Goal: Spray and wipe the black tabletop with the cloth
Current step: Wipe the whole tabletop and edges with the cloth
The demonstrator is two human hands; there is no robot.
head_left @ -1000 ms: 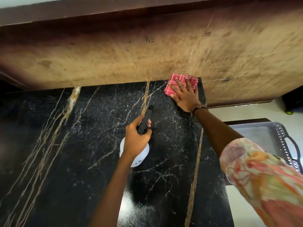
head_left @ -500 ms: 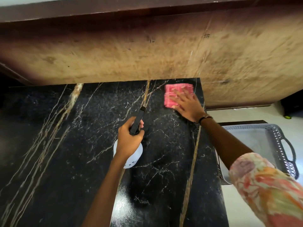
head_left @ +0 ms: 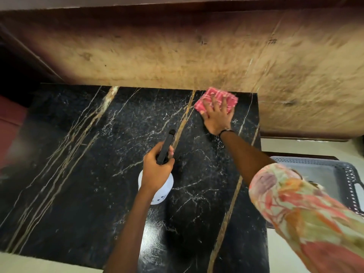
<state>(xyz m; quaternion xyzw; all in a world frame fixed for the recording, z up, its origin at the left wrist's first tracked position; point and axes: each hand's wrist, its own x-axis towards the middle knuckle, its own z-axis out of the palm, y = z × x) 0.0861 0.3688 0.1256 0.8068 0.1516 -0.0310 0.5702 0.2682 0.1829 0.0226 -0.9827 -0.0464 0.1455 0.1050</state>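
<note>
Five right fingers [head_left: 213, 103] spread flat atop the pink cloth [head_left: 228, 98].

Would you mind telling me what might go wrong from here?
The cloth under the right hand sits at the tabletop's far right corner, so a stroke could slide it off the edge. The left hand holds the spray bottle above the surface; an accidental squeeze would wet the wiped part.

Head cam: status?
Left hand gripping spray bottle. Right hand flat on pink cloth, far right corner of black tabletop. Nothing obstructing.
</note>
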